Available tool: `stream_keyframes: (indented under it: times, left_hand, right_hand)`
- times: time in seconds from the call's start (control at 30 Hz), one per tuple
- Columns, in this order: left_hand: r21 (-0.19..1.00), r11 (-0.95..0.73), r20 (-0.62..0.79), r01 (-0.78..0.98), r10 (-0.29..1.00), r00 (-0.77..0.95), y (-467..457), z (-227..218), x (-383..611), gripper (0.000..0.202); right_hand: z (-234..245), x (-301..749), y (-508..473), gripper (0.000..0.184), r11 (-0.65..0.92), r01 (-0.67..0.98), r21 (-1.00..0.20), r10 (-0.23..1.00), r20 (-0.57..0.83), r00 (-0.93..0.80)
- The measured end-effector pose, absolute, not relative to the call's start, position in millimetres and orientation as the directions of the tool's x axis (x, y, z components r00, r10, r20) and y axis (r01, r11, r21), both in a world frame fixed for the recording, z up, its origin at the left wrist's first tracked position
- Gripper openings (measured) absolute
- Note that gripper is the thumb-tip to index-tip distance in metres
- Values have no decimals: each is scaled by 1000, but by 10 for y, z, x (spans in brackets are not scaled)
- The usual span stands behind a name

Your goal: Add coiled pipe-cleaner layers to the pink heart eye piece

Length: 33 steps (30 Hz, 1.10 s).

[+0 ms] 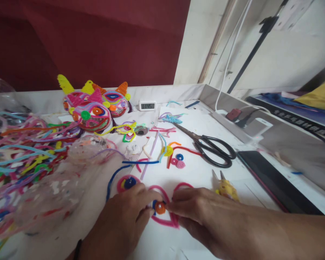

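Note:
A pink pipe cleaner outline (pixel 165 222) lies on white paper between my hands. Inside it sits an orange pipe cleaner coil (pixel 160 208) with a pearl bead at its centre, and blue pipe cleaner shows at its left. My left hand (pixel 130 213) has thumb and index finger closed at the blue part. From the right, my right hand (pixel 197 213) presses its closed fingertips to the coil's edge and the pink outline. Beyond my left hand lies a round pink, yellow and blue coiled piece (pixel 128 183), partly covered by the fingers.
Black-handled scissors (pixel 213 150) lie at centre right, near yellow-handled pliers (pixel 226 189) and a phone (pixel 276 180). A heap of pipe cleaners (pixel 29 151) and plastic bags (pixel 52 196) fill the left. Colourful masks (pixel 92 112) and a digital clock (pixel 147 105) stand behind.

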<state>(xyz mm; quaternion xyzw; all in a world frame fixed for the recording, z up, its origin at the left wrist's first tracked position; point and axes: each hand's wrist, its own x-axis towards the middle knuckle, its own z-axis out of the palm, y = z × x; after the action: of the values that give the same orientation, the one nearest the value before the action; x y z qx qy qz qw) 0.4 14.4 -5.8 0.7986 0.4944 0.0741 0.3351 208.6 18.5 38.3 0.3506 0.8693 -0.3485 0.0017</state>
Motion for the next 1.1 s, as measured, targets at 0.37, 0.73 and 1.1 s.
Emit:
stream_keyframes:
  times: [0.37,0.73,1.1]
  left_hand:
    - [622,-264,-206,737,853,480,158,-81,6,33]
    - [644,-261,-186,719,858,479,144,-67,15,30]
    - [648,-263,-193,715,851,488,145,-30,22,28]
  right_hand:
    - [312,2096,216,19,446,622,-644,653,-242,-718]
    - [304,2056,261,23,318,632,-707,667,-307,-679]
    - [256,2148,225,27,244,592,-768,702,-281,-654]
